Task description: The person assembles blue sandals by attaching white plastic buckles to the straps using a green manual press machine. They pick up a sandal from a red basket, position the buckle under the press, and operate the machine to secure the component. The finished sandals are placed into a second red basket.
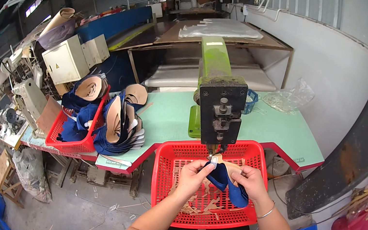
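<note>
Both of my hands hold a navy shoe upper with beige lining (218, 176) under the head of a green and black machine (220, 109). My left hand (191, 178) pinches its left edge, close to the machine's lower tip. The right side is gripped by my right hand (252, 182), with a navy flap hanging below the fingers. Whether the machine's tip touches the piece, I cannot tell. Directly beneath my hands sits a red plastic basket (161, 180), with thin beige scraps (207, 205) strewn over its bottom.
On the green tabletop (169, 117), a pile of navy and beige uppers (118, 125) lies at left beside a smaller red basket (71, 145) of similar pieces. Behind the machine stand a small blue basket (250, 102) and a clear plastic bag (290, 97). A dark pillar (328, 190) rises at right.
</note>
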The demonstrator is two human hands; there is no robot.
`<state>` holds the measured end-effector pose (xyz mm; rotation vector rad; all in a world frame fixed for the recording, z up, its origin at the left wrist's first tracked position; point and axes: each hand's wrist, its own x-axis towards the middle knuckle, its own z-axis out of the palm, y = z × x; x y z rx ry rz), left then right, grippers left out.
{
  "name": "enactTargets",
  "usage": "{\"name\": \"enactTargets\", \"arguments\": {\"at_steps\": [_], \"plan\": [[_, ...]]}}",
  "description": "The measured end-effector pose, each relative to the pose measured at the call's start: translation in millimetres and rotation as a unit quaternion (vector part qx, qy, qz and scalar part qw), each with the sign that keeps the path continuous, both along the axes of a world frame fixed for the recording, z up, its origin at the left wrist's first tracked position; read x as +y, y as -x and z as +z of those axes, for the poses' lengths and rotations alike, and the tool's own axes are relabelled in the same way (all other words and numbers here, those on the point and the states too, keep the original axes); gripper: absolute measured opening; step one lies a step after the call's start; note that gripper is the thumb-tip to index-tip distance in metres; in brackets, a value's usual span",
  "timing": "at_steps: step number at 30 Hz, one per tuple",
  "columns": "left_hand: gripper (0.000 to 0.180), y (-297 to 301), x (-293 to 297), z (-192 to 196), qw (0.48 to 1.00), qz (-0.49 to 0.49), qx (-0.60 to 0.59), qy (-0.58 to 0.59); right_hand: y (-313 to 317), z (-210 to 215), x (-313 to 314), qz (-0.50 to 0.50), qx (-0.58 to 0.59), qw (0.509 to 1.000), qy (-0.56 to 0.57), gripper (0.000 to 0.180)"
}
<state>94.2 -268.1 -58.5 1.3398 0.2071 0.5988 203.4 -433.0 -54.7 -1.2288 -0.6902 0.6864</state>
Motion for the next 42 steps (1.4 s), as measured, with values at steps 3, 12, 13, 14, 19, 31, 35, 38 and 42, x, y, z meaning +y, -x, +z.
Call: {"name": "enactTargets", "arguments": {"at_steps": [3,12,13,14,19,31,35,38,42], "plan": [[0.010,1.2,-1.1,-1.3,1.000,-0.012,-0.011,0.024,-1.3,1.7,-0.8,-0.010,-0.009,1.000,0.013,0.019],[0.012,0.0,-5.9,-0.9,0.997,-0.035,-0.028,0.067,-30.7,29.4,-4.5,0.054,-0.065,0.993,0.079,0.017],[0.012,-0.1,-6.4,-1.0,0.997,-0.028,-0.027,0.059,-30.9,30.5,-3.9,0.055,-0.060,0.993,0.081,0.018],[0.013,-0.1,-6.9,-1.3,0.998,-0.022,-0.027,0.051,-31.2,31.9,-3.1,0.055,-0.054,0.994,0.082,0.018],[0.012,0.5,-4.4,-11.0,0.996,-0.023,-0.035,0.080,-35.0,42.3,3.6,0.068,-0.082,0.989,0.102,0.019],[0.015,-5.3,-7.9,0.4,1.000,-0.003,0.013,0.023,-92.1,129.3,45.6,0.208,-0.401,0.845,0.287,0.033],[0.017,-8.6,-15.3,0.7,0.999,0.015,0.009,0.030,-96.9,142.6,59.5,0.242,-0.403,0.825,0.314,0.026],[0.017,-11.2,-19.4,0.5,0.999,0.027,-0.002,0.035,-114.0,124.3,74.5,0.239,-0.416,0.837,0.262,0.024],[0.017,-11.0,-19.1,-2.0,0.998,0.043,-0.006,0.036,-107.0,130.4,83.5,0.248,-0.403,0.849,0.235,0.022]]}}
